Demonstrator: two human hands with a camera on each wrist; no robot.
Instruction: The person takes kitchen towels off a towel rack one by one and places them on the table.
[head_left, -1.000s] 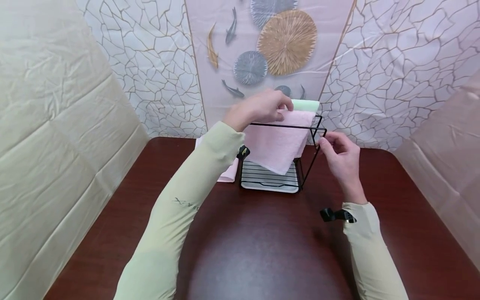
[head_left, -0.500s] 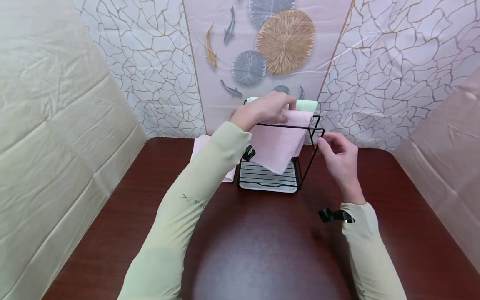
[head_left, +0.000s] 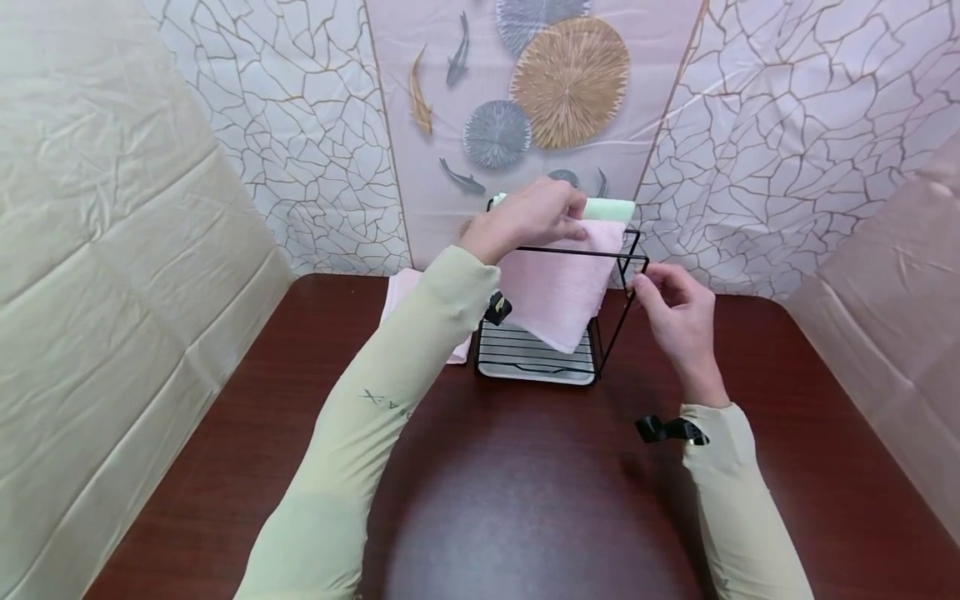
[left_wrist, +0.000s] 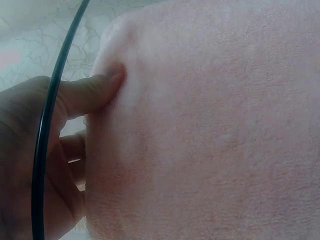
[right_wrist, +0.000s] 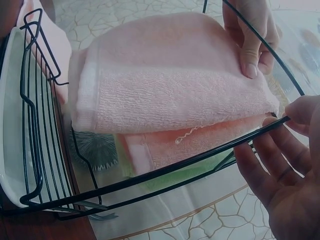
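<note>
A pink towel (head_left: 558,287) hangs folded over a bar of the black wire rack (head_left: 611,360), its lower corner above the rack's base. My left hand (head_left: 528,215) pinches the towel's top edge; in the left wrist view its thumb (left_wrist: 102,90) presses on the pile. Behind it, a pale green towel (head_left: 611,210) hangs over the rack's back. My right hand (head_left: 678,312) grips the front right post between thumb and fingers, which the right wrist view shows around the wire (right_wrist: 245,142). A loose thread (right_wrist: 192,131) trails from the pink towel's edge.
Another pink towel (head_left: 401,290) lies left of the rack, partly hidden by my left sleeve (head_left: 390,392). A white tray (head_left: 536,377) sits under the rack's bottom wires. The dark red table (head_left: 525,483) ends at patterned cloth walls (head_left: 300,167) behind.
My left hand has shifted slightly right with the pink towel's edge, and the towel's lower corner hangs a little lower. More of the green towel shows on the left. The right hand keeps its grip.
</note>
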